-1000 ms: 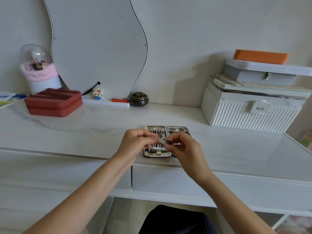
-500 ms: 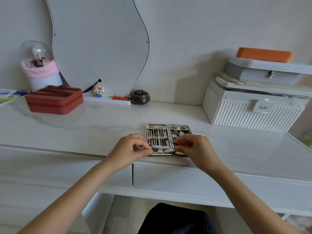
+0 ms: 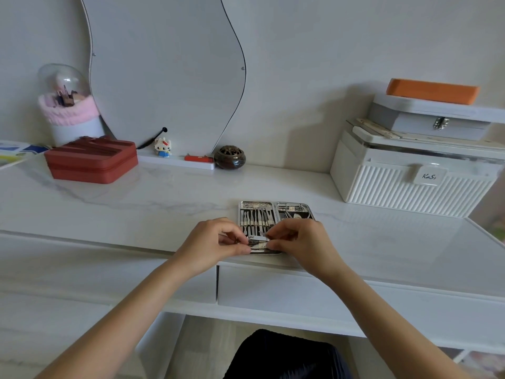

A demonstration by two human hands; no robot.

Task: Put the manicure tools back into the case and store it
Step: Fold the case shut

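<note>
An open silver manicure case lies flat on the white desk near its front edge, with several metal tools strapped in both halves. My left hand and my right hand meet over the case's near end. Both pinch a small metal tool held low against the case's lower left part. My fingers hide the near corners of the case and most of the tool.
A red zip case and a pink-trimmed brush holder stand back left by the wavy mirror. A dark incense pot sits mid-back. Stacked white boxes fill the back right. Drawers sit under the desk edge.
Both hands came down from above the case to its near end, bringing the small tool down onto the lower left half.
</note>
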